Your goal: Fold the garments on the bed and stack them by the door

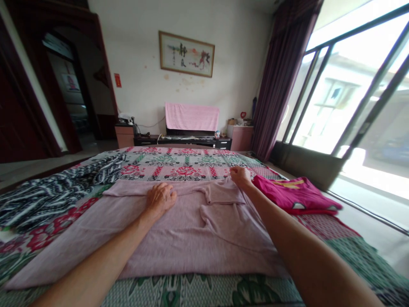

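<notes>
A pale pink short-sleeved shirt [179,243] lies spread sideways across the bed, its far side partly folded over and a sleeve showing towards the right. My left hand [161,196] is down on the far part of the shirt with fingers bent and gathered at the cloth; the fingertips are mostly hidden. At the shirt's far right corner my right hand [240,175] is closed, pinching the fabric near the shoulder and holding it slightly up. Just right of that hand sits a folded magenta garment [297,196] with a yellow print.
A black-and-white patterned cloth [64,187] lies bunched on the left of the flowered bedspread [187,160]. Beyond the bed's far edge, a low cabinet [223,144] carries a screen draped with a pink towel [191,116]. A large window [345,94] and dark curtain [271,81] are at right.
</notes>
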A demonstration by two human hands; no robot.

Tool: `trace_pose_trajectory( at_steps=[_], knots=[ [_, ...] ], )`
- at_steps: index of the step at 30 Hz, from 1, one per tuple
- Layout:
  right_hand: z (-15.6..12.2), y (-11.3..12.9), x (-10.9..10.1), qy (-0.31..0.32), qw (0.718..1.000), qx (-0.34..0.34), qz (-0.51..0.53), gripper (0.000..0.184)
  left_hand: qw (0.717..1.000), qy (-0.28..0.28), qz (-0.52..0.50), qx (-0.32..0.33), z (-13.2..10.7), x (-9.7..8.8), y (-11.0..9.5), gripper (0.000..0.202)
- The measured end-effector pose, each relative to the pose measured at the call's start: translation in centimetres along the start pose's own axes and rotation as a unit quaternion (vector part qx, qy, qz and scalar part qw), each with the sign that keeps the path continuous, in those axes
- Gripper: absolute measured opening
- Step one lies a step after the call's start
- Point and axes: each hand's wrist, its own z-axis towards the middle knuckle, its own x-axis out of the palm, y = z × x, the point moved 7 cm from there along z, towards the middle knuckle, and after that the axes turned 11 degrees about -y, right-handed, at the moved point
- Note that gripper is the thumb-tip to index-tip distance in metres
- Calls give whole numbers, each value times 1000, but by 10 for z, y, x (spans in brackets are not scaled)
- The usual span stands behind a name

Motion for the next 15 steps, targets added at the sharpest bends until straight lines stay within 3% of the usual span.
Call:
trace_pose_trajectory(
  at_steps=[3, 5, 10, 15],
  knots=[
    [8, -16, -19, -51, 997, 44, 22, 38, 1000, -3, -4, 2, 0, 1, 0, 31],
    [8, -22, -21, -54, 997, 50, 25, 37, 1000, -7, -7, 1, 1, 2, 1, 30],
    [-7, -20, -2, -9, 1000, 16, -18, 33, 1000, -13, 2, 3, 1, 3, 2, 29],
    [-15, -15, 18, 68, 993, -81, -58, 28, 1000, -7, 8, 8, 1, 4, 1, 30]
  ],
)
